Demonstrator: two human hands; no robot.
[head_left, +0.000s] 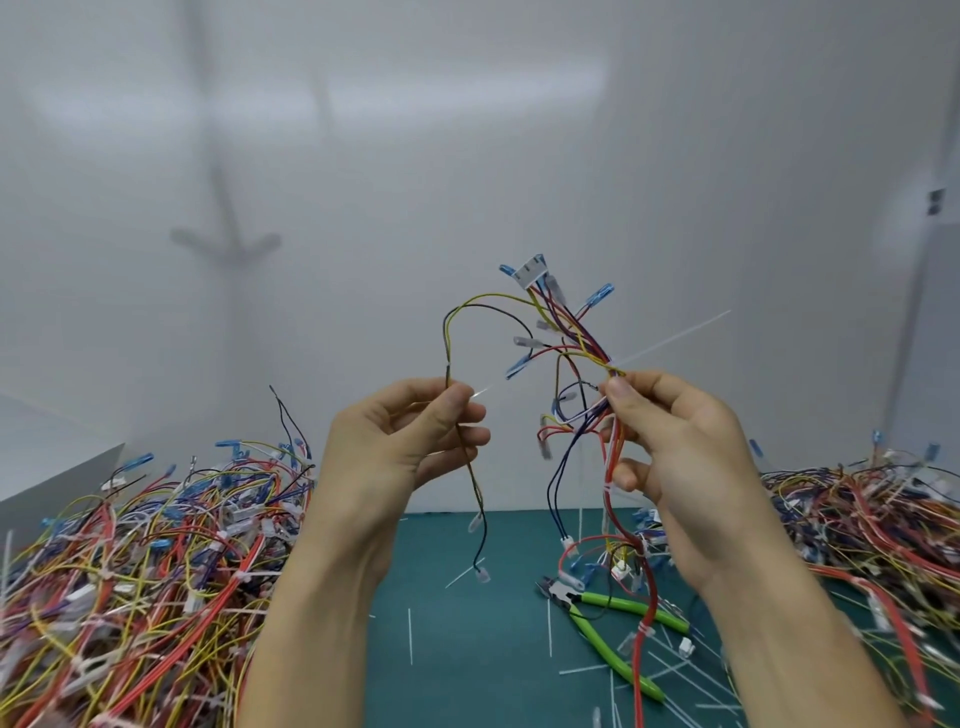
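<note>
Harness held up over the green mat (467, 649), pinched in both hands.
Nearest you, the cutters (608, 649) lie on the mat, right of centre. Above them your left hand (410, 441) clamps thumb and fingers on a yellow-black wire pair (448, 338). Your right hand (675, 457) pinches the wire harness (576, 332) at its cable tie (670, 338).

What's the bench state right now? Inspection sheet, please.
Surface: green mat, littered on its right side.
Job's things: wire harness held up; white cable tie at its bundle, tail sticking out.
Clutter: green-handled cutters and cut tie offcuts on the mat.
Hands: left hand pinches the harness's yellow-black wire pair; right hand pinches the bundle at the tie.
Cables: left harness pile and right harness pile flank the mat.
Surroundings: white wall behind; white box far left.
</note>
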